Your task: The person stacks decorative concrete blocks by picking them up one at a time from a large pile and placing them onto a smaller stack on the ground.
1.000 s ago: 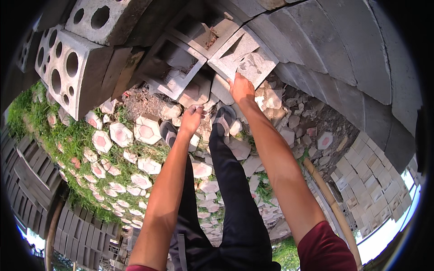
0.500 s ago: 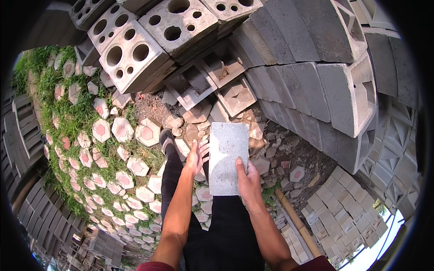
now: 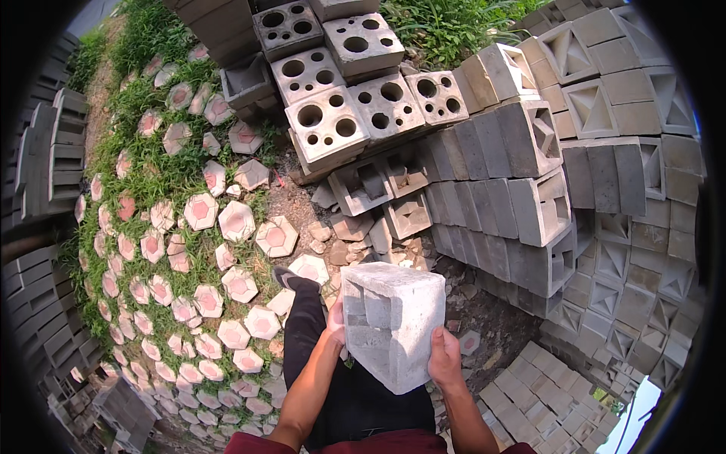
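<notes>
A light grey concrete ventilation block (image 3: 414, 321) is held up before my body, tilted so that its recessed, hollowed face shows on the left and a smooth side on the right. My left hand (image 3: 337, 324) is closed on the block's left edge, its fingers partly hidden behind it. On the right side, my right hand (image 3: 445, 359) grips the smooth face with the thumb pointing up; the other fingers are mostly out of sight. The block hangs over my dark trousers, off the ground.
Ahead stand stacked blocks with round holes (image 3: 325, 125). Rows of grey hollow blocks (image 3: 495, 200) rise at the right. Hexagonal pavers (image 3: 234, 221) lie in grass to the left. Rubble (image 3: 352, 227) and a pile of pale blocks (image 3: 537, 397) are nearby.
The block has turned from its flat side to show its hollowed face. My left hand, open beside it before, now holds its left edge. The view has shifted, showing more of the stacks.
</notes>
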The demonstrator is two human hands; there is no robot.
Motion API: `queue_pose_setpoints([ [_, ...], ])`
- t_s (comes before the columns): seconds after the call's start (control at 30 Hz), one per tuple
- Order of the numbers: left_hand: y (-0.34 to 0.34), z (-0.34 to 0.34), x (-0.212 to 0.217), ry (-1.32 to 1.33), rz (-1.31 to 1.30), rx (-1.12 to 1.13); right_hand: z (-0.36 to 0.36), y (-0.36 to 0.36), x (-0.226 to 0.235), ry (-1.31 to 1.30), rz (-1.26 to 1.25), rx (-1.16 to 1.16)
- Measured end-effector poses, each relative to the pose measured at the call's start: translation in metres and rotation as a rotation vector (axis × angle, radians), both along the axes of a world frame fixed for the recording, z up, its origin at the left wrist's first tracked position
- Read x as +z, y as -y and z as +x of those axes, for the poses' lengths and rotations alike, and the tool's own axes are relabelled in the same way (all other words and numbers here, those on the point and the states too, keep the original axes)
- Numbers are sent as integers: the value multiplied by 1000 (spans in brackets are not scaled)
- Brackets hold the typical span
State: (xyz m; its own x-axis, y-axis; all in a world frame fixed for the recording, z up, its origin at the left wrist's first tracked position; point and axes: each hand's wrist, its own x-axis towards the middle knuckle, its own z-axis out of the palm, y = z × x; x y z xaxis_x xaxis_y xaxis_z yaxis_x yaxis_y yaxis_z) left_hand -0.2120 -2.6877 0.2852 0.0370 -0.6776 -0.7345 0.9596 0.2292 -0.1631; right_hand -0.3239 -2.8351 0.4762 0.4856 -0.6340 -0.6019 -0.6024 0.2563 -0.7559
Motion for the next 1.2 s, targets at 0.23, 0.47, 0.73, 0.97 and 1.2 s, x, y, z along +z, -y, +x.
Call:
queue_pose_setpoints([
  [0.23, -92, 76, 63, 112, -142, 172, 63, -55, 15, 150, -65, 179],
  [0.47, -238, 147, 239, 570, -12, 639, 201, -138, 95, 497, -22, 723],
  [0.73, -371, 102, 309, 724, 266, 1049, 316, -281, 99, 317, 589, 919],
  [0.97, -438, 58, 336, 698, 390, 1456, 335, -422, 131, 308, 361, 1335],
  [1.2, -502, 34, 292, 427, 712, 1650, 366, -537, 117, 126, 595, 1645],
])
